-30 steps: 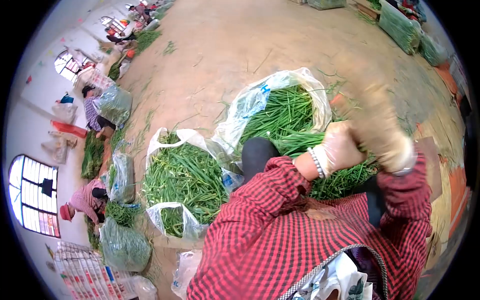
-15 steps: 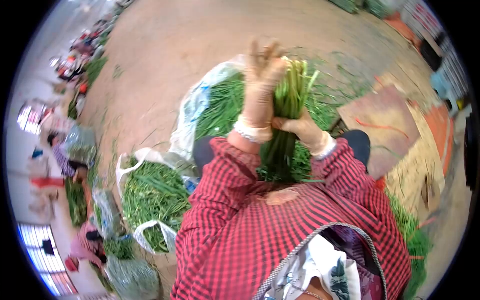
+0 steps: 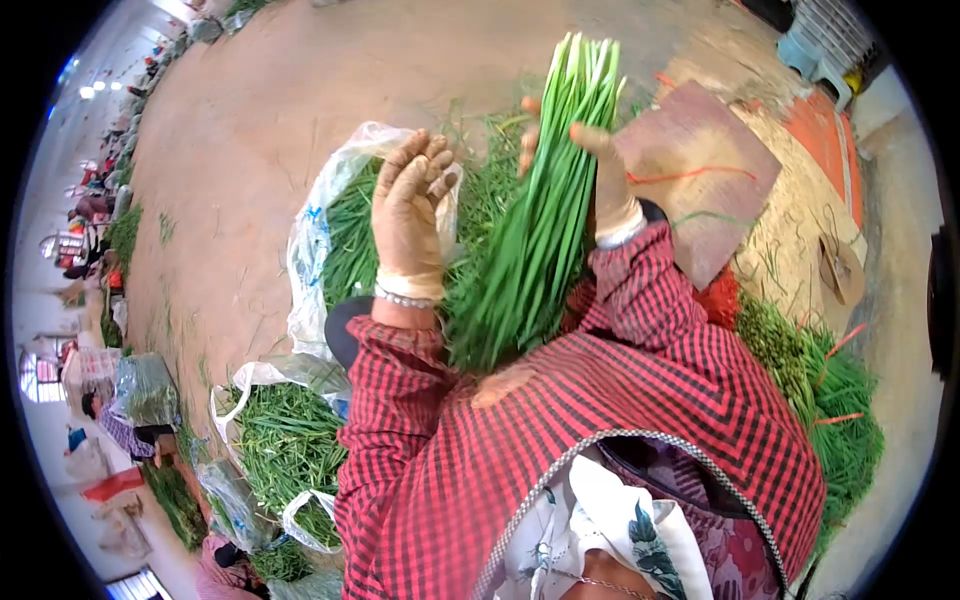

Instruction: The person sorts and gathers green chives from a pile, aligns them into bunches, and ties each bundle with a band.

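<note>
Green stalk bunch (image 3: 552,205) | right hand (image 3: 612,185): wrapped round it | left hand (image 3: 408,215): free, half-curled, apart

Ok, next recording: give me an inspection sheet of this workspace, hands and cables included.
Surface: brown floor, scattered with green scraps.
Work things: bundle of green stalks; open plastic bag with greens inside; second bag, likewise filled.
Clutter: board with a red strip across it.
Hands: left hand gloved, raised, seemingly empty; right hand gloved, gripping the bundle.
Cables: nothing seen.
Surroundings: other people and stuffed bags at the left.
</note>
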A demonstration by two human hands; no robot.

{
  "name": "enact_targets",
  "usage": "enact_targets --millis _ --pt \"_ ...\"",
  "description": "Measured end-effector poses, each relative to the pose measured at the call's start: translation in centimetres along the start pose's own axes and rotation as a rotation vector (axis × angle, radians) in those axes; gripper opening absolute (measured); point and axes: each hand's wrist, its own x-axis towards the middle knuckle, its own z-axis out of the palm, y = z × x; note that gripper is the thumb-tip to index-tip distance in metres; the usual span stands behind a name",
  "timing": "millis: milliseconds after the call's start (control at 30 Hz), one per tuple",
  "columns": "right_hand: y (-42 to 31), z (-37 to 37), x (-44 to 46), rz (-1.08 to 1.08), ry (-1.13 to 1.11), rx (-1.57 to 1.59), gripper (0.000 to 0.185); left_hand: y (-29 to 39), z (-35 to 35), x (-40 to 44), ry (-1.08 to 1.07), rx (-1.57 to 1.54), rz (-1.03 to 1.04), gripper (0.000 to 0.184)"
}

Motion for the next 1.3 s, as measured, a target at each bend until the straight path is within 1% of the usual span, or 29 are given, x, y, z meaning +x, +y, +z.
enact_targets --millis 33,67,100,167,200,267,400,500,533,567,600,633,667,700,733,767,800,833,867,933,1000,1033,1067,1133,1200,1233,1267,1300 --pt "-0.9 -0.3 -0.1 -0.052 0.079 -0.030 0.058 -0.2 -0.6 0.2 -0.066 -0.004 -0.040 0.035" --pt "-1.9 -0.3 -0.1 -0.100 0.156 -0.062 0.056 -0.1 -0.5 0.0 -0.069 0.049 -0.066 0.035" --pt "-2.6 -1.3 0.2 -0.090 0.175 -0.059 0.056 0.0 -0.8 -0.5 -0.031 0.095 -0.056 0.036" --pt "-4.8 -3.6 0.8 -0.316 0.353 -0.103 0.048 0.3 -2.2 -0.6 0.003 0.141 -0.035 0.037" --pt "-6.0 -4.2 0.6 -0.319 0.358 -0.103 0.048 0.4 -3.0 -0.7 0.031 0.148 -0.047 0.037" --pt "-8.4 -5.1 -0.1 -0.503 0.446 -0.073 0.046 0.2 -5.4 -0.8 0.090 0.155 -0.056 0.037" --pt "-12.6 -8.2 -2.5 -0.597 0.520 -0.067 0.042 -0.3 -7.4 -1.9 0.153 0.096 -0.084 0.036" --pt "-17.9 -9.8 -5.5 -0.703 0.640 -0.338 0.045 -0.1 -8.9 -2.1 0.122 0.073 -0.111 0.038" --pt "-20.4 -9.9 -6.8 -0.717 0.654 -0.355 0.045 0.0 -9.9 -2.0 0.118 0.087 -0.118 0.038" --pt "-23.5 -9.9 -8.1 -0.662 0.624 -0.418 0.044 0.1 -9.8 -2.0 0.168 0.162 -0.113 0.038" --pt "-25.9 -9.5 -9.4 -0.605 0.592 -0.477 0.044 0.3 -10.9 -2.1 0.138 0.152 -0.125 0.039" --pt "-28.3 -8.7 -10.8 -0.613 0.604 -0.487 0.044 0.6 -11.8 -2.1 0.153 0.147 -0.120 0.040" --pt "-30.5 -7.6 -12.1 -0.524 0.620 -0.610 0.045 0.8 -12.5 -2.1 0.172 0.142 -0.113 0.040" --pt "-31.8 -7.0 -13.2 -0.430 0.633 -0.729 0.046 1.0 -13.7 -2.1 0.175 0.156 -0.103 0.040" --pt "-32.5 -6.8 -14.1 -0.429 0.639 -0.733 0.046 1.2 -14.9 -2.0 0.179 0.171 -0.092 0.040" --pt "-33.0 -6.7 -14.9 -0.326 0.717 -0.785 0.045 1.4 -15.6 -2.0 0.220 0.227 -0.089 0.041" --pt "-33.3 -6.8 -15.4 -0.219 0.794 -0.836 0.044 1.5 -16.7 -1.8 0.208 0.207 -0.101 0.043" --pt "-33.3 -8.0 -15.5 -0.177 0.912 -0.975 0.048 1.7 -17.4 -1.5 0.217 0.212 -0.114 0.043" --pt "-32.5 -9.2 -14.9 -0.169 0.920 -0.982 0.048 1.8 -17.7 -1.3 0.227 0.218 -0.127 0.043" --pt "-29.3 -12.0 -12.4 -0.063 0.839 -1.385 0.050 2.0 -17.8 -0.8 0.222 0.205 -0.159 0.043" --pt "-24.7 -14.9 -8.8 0.103 0.795 -1.424 0.050 2.0 -17.4 -0.2 0.263 0.215 -0.182 0.039" --pt "-21.5 -13.1 -9.9 0.113 0.837 -1.526 0.052 2.2 -18.3 -2.7 0.243 0.206 -0.157 0.040" --pt "-19.2 -13.0 -8.8 0.175 0.883 -1.619 0.053 2.4 -18.6 -2.9 0.250 0.203 -0.157 0.040" --pt "-14.9 -17.6 -7.5 0.142 0.770 -1.755 0.058 2.5 -19.3 -3.3 0.218 0.235 -0.197 0.040" --pt "-10.2 -19.2 -6.9 0.489 0.932 -2.418 0.064 2.4 -20.1 -3.8 0.241 0.245 -0.208 0.040" --pt "-10.2 -19.2 -7.2 0.438 0.923 -2.339 0.066 2.3 -20.8 -3.9 0.239 0.266 -0.226 0.040" --pt "-10.4 -19.3 -7.6 0.441 0.910 -2.344 0.066 2.0 -21.5 -4.0 0.240 0.283 -0.249 0.040" --pt "-10.5 -19.2 -8.3 0.373 0.880 -2.295 0.066 1.7 -22.0 -3.9 0.259 0.252 -0.257 0.039"
